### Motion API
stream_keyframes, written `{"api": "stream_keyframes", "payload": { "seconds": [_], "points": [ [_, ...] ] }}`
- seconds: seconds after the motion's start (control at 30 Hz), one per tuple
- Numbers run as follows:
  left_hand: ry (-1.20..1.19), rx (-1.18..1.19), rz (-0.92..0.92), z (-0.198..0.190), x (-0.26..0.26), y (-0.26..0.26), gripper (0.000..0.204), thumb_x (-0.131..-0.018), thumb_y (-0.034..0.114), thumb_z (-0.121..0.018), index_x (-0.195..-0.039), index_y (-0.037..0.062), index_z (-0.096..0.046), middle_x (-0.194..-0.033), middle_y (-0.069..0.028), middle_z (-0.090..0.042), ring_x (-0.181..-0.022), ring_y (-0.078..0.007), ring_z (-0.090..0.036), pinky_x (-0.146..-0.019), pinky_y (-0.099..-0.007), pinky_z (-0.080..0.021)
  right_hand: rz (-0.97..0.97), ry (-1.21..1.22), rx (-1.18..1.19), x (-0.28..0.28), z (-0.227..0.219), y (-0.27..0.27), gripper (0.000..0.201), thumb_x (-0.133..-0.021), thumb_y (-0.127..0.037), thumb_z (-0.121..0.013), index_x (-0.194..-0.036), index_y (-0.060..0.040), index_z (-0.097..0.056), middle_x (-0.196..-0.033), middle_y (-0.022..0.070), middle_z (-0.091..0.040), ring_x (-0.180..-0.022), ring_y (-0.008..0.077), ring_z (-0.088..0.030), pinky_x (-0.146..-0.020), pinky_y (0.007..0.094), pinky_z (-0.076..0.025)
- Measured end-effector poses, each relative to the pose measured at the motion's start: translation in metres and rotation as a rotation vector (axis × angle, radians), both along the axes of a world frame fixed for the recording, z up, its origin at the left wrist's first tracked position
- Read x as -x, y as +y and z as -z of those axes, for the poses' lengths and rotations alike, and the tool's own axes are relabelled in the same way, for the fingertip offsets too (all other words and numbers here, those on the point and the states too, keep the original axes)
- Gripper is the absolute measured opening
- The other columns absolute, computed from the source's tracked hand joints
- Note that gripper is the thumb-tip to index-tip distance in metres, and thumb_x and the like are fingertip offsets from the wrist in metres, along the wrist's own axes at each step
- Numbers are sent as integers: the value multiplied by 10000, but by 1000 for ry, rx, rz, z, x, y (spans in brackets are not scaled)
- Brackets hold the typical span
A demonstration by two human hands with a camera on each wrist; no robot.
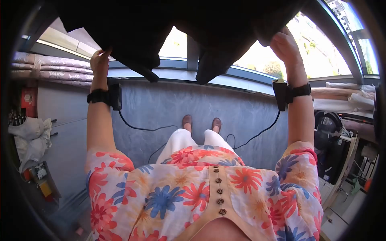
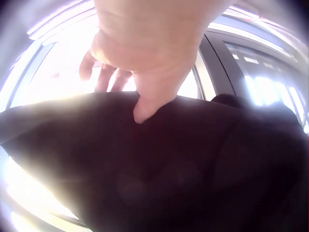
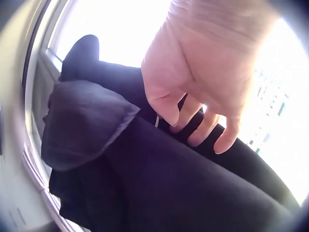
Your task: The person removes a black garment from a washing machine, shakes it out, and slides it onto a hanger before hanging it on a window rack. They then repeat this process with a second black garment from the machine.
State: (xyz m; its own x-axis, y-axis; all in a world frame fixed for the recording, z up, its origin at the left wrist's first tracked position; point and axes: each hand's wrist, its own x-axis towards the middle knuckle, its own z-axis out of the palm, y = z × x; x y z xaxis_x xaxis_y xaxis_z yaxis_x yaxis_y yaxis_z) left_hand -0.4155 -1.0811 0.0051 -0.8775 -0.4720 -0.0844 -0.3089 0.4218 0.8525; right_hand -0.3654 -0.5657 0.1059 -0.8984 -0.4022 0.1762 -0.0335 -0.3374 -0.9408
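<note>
A large black cloth garment (image 1: 132, 40) is held up in front of the person, spread between both hands, its lower parts hanging in points. At its left side, the left hand (image 1: 100, 63) pinches the edge; in the left wrist view the thumb lies on the near face of the black garment (image 2: 145, 164) and the fingers go behind it. The right hand (image 1: 286, 49) grips the other side. In the right wrist view, that hand's thumb and curled fingers hold a fold of the black garment (image 3: 159, 164), with a loose flap hanging beside it. The garment's top is out of view.
Behind the garment are bright windows (image 1: 249, 56) above a white sill (image 1: 233, 80). Tied patterned curtains (image 1: 60, 66) are at the left, pale folded cloth (image 1: 341, 98) at the right. Cluttered shelves flank the grey floor (image 1: 161, 104). Black cables (image 1: 136, 127) run from both wrist cameras.
</note>
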Motion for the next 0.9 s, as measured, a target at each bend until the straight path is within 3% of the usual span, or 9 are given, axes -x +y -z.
{"api": "stream_keyframes", "payload": {
  "seconds": [0.07,0.13,0.27,0.33,0.47,0.53,0.6,0.73,0.9],
  "points": [
    [-8,-64,-19,18,-12,13,372,-691,299,-699,-925,30,-594,-620,-30,-540,-478,-80,-487,-385,-199,-372,98,-67,-214,3,8,-8,297,-781,-4,-558,-1073,31,-518,-916,120,-610,-804,221,-614,-743,334,-494],
    [-254,-16,107,36,-29,49,330,-690,270,-701,-906,44,-592,-650,-39,-557,-515,-95,-527,-404,-204,-414,86,-92,-169,1,14,-14,216,-765,-15,-588,-976,32,-567,-838,111,-617,-729,210,-614,-660,317,-501],
    [-368,-420,845,40,-79,167,472,-652,257,-752,-1049,84,-566,-853,-71,-611,-748,-141,-597,-605,-239,-478,-63,-22,-396,-8,11,-28,90,-742,-70,-623,-781,9,-606,-693,79,-597,-576,161,-559,-535,273,-456],
    [-241,-580,974,31,-92,214,430,-673,186,-736,-1055,70,-576,-864,-68,-618,-811,-156,-597,-660,-244,-470,-110,53,-509,-8,18,-30,114,-735,-89,-619,-796,6,-607,-694,71,-599,-565,145,-547,-536,263,-452],
    [-283,-751,901,38,-98,224,293,-695,144,-706,-967,73,-625,-856,-50,-629,-812,-155,-600,-729,-264,-474,-94,32,-895,-24,-7,-32,219,-722,-137,-628,-880,13,-615,-770,77,-629,-704,139,-589,-657,258,-472],
    [-288,-833,830,45,-105,211,244,-708,118,-687,-941,70,-636,-861,-44,-633,-815,-157,-603,-752,-273,-473,-52,24,-802,-36,-4,-23,263,-718,-151,-642,-923,10,-611,-824,83,-633,-755,152,-597,-724,267,-470],
    [-171,-1280,754,52,-112,198,212,-728,65,-646,-940,59,-634,-898,-44,-638,-863,-170,-599,-790,-299,-464,-9,16,-713,-43,3,-10,309,-714,-165,-656,-966,8,-608,-878,89,-638,-806,165,-605,-791,276,-467],
    [-146,-1449,686,72,-118,189,292,-736,31,-615,-1026,68,-594,-1073,-62,-587,-1020,-243,-533,-935,-382,-364,-28,-173,-543,-47,37,-2,457,-710,-190,-691,-1098,4,-548,-973,93,-623,-917,193,-588,-908,335,-424],
    [-105,-1353,635,74,-127,206,344,-726,103,-681,-1056,86,-583,-1078,-49,-586,-1032,-246,-528,-927,-389,-378,5,-140,-621,-59,81,-12,344,-776,-139,-641,-1078,8,-563,-963,91,-625,-889,165,-579,-864,282,-432]
  ]
}}
